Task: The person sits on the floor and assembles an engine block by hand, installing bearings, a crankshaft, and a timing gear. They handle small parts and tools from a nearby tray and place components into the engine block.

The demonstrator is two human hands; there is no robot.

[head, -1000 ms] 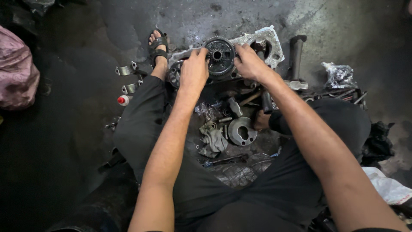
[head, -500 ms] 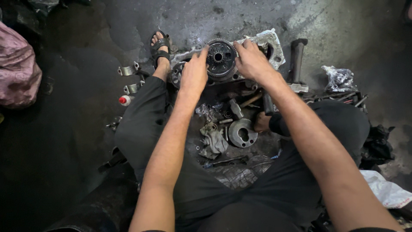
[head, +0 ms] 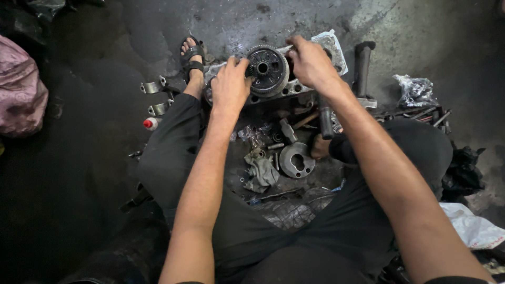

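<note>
A round dark toothed clutch drum (head: 267,70) sits in a grey metal engine case (head: 332,48) on the oily floor ahead of me. My left hand (head: 230,87) grips the drum's left edge, fingers curled on its rim. My right hand (head: 311,64) holds its right side, fingers bent over the top edge. Both arms reach forward over my dark trousers.
Between my legs lie a round metal plate (head: 296,160), a dirty rag (head: 261,171), small bolts and a dark-handled tool (head: 324,118). A black cylinder (head: 362,66) stands right of the case. Metal clamps (head: 153,87) and a small red-capped bottle (head: 150,124) lie left. My sandalled foot (head: 191,58) is near the case. A pink bag (head: 21,92) sits far left.
Both hands stay on the drum. My right hand's fingers have shifted a little over the top rim; the view has barely moved.
</note>
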